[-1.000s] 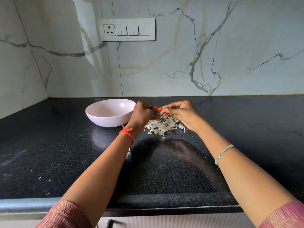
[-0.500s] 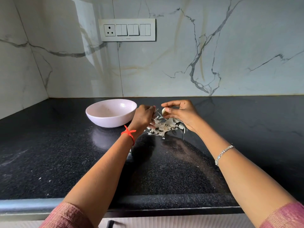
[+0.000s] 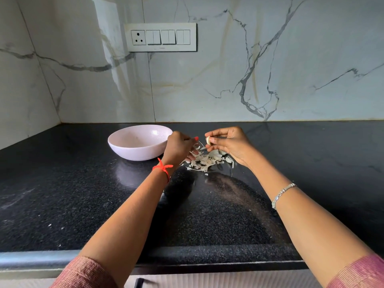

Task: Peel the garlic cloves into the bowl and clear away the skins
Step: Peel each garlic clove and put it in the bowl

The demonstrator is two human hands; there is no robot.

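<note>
A pale pink bowl [image 3: 133, 151] sits on the black counter, left of both hands. My right hand [image 3: 230, 144] pinches a pale garlic clove [image 3: 208, 140] between thumb and fingertips, held above a pile of papery white skins [image 3: 204, 161]. My left hand [image 3: 179, 148] is just left of the clove with fingers curled, and a thin strip of skin [image 3: 201, 144] trails from its fingertips toward the pile. The inside of the bowl shows no clear contents from this angle.
The black speckled counter [image 3: 62, 194] runs to a marble wall with a socket and switch plate [image 3: 162, 37] behind. A few skin flecks [image 3: 56, 226] lie at the near left. The counter's front edge [image 3: 207, 265] is close below my forearms.
The hands, joined at the clove a second ago, have drawn apart. The left hand has pulled a strip of skin off leftward and down; the right hand keeps the clove.
</note>
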